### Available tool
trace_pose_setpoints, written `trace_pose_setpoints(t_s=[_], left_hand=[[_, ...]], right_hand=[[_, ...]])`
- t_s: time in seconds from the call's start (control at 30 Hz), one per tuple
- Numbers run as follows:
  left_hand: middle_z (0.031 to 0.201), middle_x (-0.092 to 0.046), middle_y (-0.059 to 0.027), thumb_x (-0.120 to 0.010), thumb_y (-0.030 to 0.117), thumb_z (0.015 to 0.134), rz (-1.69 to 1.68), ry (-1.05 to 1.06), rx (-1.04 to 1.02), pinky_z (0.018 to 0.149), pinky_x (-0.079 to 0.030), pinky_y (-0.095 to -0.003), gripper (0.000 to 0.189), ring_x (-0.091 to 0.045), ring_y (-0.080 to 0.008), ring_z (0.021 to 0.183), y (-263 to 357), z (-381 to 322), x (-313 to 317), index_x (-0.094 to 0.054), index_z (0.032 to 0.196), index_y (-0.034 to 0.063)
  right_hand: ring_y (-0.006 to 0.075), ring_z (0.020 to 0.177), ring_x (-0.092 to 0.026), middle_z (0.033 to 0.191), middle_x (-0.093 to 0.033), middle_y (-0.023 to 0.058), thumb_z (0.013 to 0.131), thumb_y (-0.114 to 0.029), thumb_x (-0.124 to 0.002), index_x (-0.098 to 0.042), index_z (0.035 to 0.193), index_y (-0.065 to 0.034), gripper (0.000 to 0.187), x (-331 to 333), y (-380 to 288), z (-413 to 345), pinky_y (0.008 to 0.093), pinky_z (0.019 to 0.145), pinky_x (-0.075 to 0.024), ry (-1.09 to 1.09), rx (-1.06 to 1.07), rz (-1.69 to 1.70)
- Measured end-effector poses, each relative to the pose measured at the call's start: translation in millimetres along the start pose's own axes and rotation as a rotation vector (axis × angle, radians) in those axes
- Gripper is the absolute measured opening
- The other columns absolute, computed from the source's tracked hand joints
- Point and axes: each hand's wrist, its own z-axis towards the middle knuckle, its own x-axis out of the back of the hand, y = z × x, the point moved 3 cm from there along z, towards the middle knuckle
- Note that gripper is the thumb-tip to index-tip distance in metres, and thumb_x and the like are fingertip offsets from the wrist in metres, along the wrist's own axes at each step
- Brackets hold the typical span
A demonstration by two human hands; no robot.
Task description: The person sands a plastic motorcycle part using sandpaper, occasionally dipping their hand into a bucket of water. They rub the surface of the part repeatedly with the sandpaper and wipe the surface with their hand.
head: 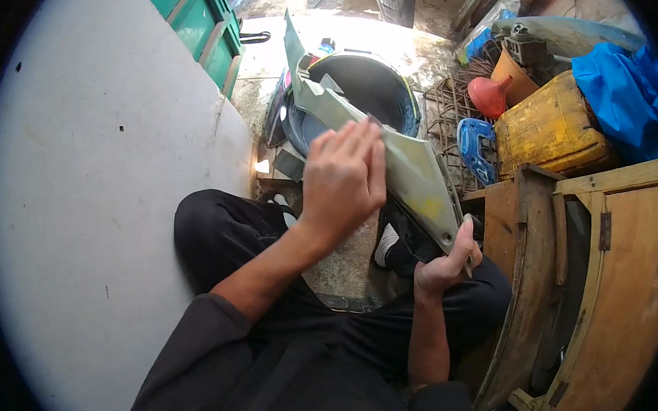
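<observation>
A pale grey-green plastic body panel [416, 165] with yellowish patches slants above a dark round tub [365, 78]. My right hand [450, 258] grips its lower right end, thumb on top. My left hand [345, 178] lies on the middle of the panel with fingers extended together, slightly blurred. A small dark piece [374, 120] shows at its fingertips; its material is unclear. The panel's narrow upper end rises past the tub's left rim. A small grey flat piece [289, 164] lies left of my left hand, by the tub.
A white wall-like surface [109, 192] borders the left, with a green panelled thing [204, 23] beyond. At right are a wire rack [447, 122], a red funnel [488, 96], a yellow jerrycan [554, 129], a blue plastic sheet [623, 99] and wooden furniture [628, 308].
</observation>
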Motion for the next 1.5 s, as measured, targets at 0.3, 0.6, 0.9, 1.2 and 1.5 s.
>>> trace_pose_setpoints(t_s=[0.3, 0.6, 0.9, 1.2, 1.5], left_hand=[[0.107, -0.072, -0.0165, -0.055, 0.016, 0.094, 0.045, 0.046, -0.009, 0.096, -0.042, -0.0415, 0.026, -0.068, -0.0258, 0.102, -2, 5, 2, -0.073, 0.102, -0.0007], [0.107, -0.073, -0.0144, -0.053, 0.017, 0.097, 0.084, 0.007, 0.039, 0.098, -0.042, -0.0398, 0.027, -0.070, -0.0238, 0.101, 0, 5, 11, -0.074, 0.104, 0.0017], [0.102, -0.071, -0.0162, -0.053, 0.015, 0.095, -0.041, -0.046, 0.123, 0.099, -0.042, -0.0439, 0.025, -0.068, -0.0284, 0.098, -7, 13, 14, -0.072, 0.102, 0.0002], [0.106, -0.071, -0.0204, -0.052, 0.013, 0.095, -0.036, -0.019, 0.104, 0.099, -0.046, -0.0472, 0.026, -0.069, -0.0338, 0.099, -14, 14, 7, -0.070, 0.105, -0.0029], [0.111, -0.071, -0.0192, -0.048, 0.017, 0.098, 0.068, 0.020, 0.173, 0.103, -0.043, -0.0445, 0.032, -0.069, -0.0317, 0.104, -26, 18, 1, -0.072, 0.105, -0.0026]], right_hand=[[0.0124, 0.093, -0.055, 0.100, -0.051, 0.0045, 0.101, -0.013, -0.053, -0.063, 0.111, 0.0024, 0.021, -6, -8, -4, 0.0331, 0.086, -0.0478, -0.060, 0.273, -0.272], [0.0187, 0.092, -0.056, 0.103, -0.053, 0.0092, 0.099, -0.004, -0.056, -0.061, 0.119, 0.0056, 0.022, -10, -24, 1, 0.0334, 0.085, -0.0484, -0.220, 0.200, -0.039], [0.0188, 0.084, -0.059, 0.093, -0.058, 0.0128, 0.100, -0.010, -0.051, -0.063, 0.107, 0.0085, 0.023, -19, -31, 4, 0.0351, 0.080, -0.0494, -0.193, 0.178, 0.025], [0.0152, 0.092, -0.055, 0.101, -0.053, 0.0079, 0.101, -0.011, -0.051, -0.062, 0.114, 0.0066, 0.024, -14, -24, 0, 0.0338, 0.085, -0.0471, -0.206, 0.312, -0.188], [0.0188, 0.087, -0.057, 0.098, -0.056, 0.0108, 0.102, -0.014, -0.050, -0.063, 0.112, 0.0092, 0.029, -10, -18, 2, 0.0351, 0.078, -0.0473, -0.126, 0.092, -0.031]])
